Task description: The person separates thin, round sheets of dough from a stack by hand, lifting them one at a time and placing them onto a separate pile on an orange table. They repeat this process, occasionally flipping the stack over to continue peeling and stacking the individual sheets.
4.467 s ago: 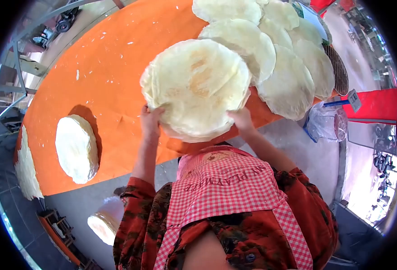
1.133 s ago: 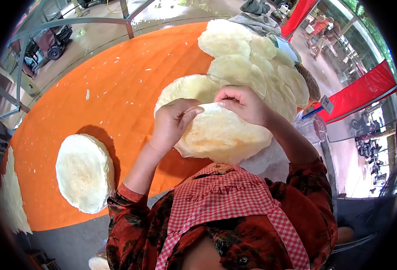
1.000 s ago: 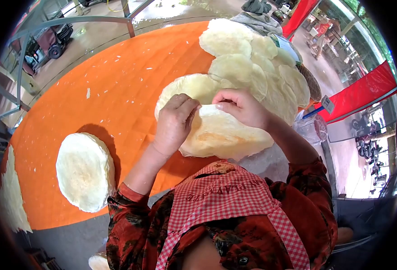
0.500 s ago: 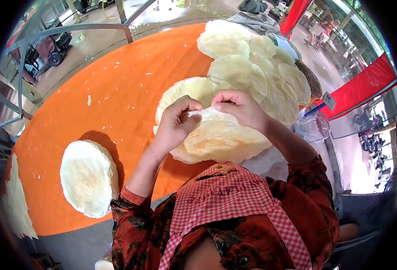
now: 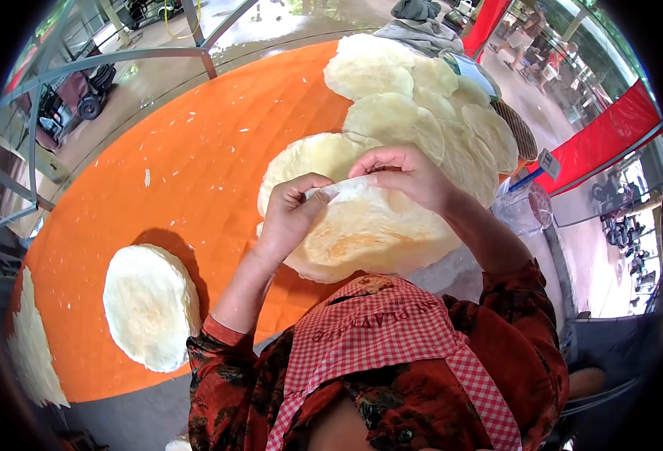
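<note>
A thin, pale round flatbread (image 5: 376, 237) with a browned middle hangs tilted toward my body. Its far edge is pinched between thumb and fingers of my left hand (image 5: 292, 214). A short way along that edge, my right hand (image 5: 410, 179) pinches it too, fingers curled. Just beyond both hands, several similar flatbreads (image 5: 395, 128) lie overlapping on the orange tabletop (image 5: 219, 143). To the left of my left forearm stands a thick round stack of flatbreads (image 5: 151, 308).
Pale ragged-edged pieces (image 5: 34, 346) lie at the table's left edge, and small white crumbs dot the orange surface. A grey cloth (image 5: 425, 36) sits at the back. Right of the flatbreads are a clear plastic bag (image 5: 523, 209) and a blue-handled tool (image 5: 531, 177).
Both hands keep their pinch on the flatbread, with small finger movements. The flatbread's near edge sits slightly lower, closer to my apron. The whole view has shifted a little.
</note>
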The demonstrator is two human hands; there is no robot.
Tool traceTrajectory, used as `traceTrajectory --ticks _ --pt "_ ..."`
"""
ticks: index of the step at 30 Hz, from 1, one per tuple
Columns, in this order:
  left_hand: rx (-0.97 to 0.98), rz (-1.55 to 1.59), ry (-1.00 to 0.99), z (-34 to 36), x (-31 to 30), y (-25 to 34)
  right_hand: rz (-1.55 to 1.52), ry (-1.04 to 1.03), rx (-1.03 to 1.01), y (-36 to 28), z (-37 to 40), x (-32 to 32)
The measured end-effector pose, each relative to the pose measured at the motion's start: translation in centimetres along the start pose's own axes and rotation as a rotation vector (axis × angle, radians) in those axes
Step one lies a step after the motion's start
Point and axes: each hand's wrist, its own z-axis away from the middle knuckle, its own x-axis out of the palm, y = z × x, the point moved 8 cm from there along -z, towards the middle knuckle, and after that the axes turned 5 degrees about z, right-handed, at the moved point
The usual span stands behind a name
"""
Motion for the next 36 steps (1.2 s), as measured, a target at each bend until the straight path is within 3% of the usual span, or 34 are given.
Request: traceTrajectory --ticks 3,6,9,10,11,14,17,20,23,27,28,32,34,36 --pt "-0.027 -0.032 -0.004 0.0 0.6 0.6 -0.035 -0.018 0.013 -0.4 0.3 0.0" --pt "0.095 -0.222 0.013 0.0 0.9 1.0 -0.038 -0.01 -0.006 -0.1 0.5 -0.1" --pt "0.496 -0.553 0.097 0.3 2.0 5.4 -0.093 0.058 -0.004 1.1 0.6 0.2" --pt "0.534 -0.562 0.099 0.4 2.2 5.9 -0.115 0.095 -0.006 1.4 0.6 0.3" --pt "0.505 -0.591 0.103 0.4 2.1 5.3 -0.152 0.126 0.043 2.2 0.7 0.5" --pt "0.412 -0.54 0.102 0.2 2.4 4.5 0.331 0.345 -0.102 0.6 1.1 -0.1" --pt "0.359 -0.501 0.12 0.2 2.0 4.6 0.433 0.413 -0.142 0.3 1.1 0.0" --pt "0.331 -0.342 0.033 0.1 1.7 4.1 0.262 0.204 -0.077 -0.2 0.6 0.5" --pt "0.283 -0.32 -0.026 0.5 1.7 3.6 0.221 0.126 -0.155 -0.8 0.2 1.1" --pt "0.112 -0.339 -0.223 0.8 1.1 4.8 0.357 0.222 -0.268 -3.1 -0.1 0.5" --pt "0.035 -0.216 -0.236 0.9 0.3 4.5 0.399 0.239 -0.292 -3.7 -0.4 0.1" --pt "0.07 0.037 -0.035 1.0 -2.4 2.6 0.729 0.302 -0.281 -5.5 -3.1 -0.5" --pt "0.026 -0.112 0.151 0.3 -4.5 1.1 1.019 0.512 -0.427 -6.4 -5.1 -1.0" --pt "0.021 -0.137 0.245 -1.4 -8.3 -4.6 1.221 0.524 -0.54 -5.5 -8.5 -1.0"
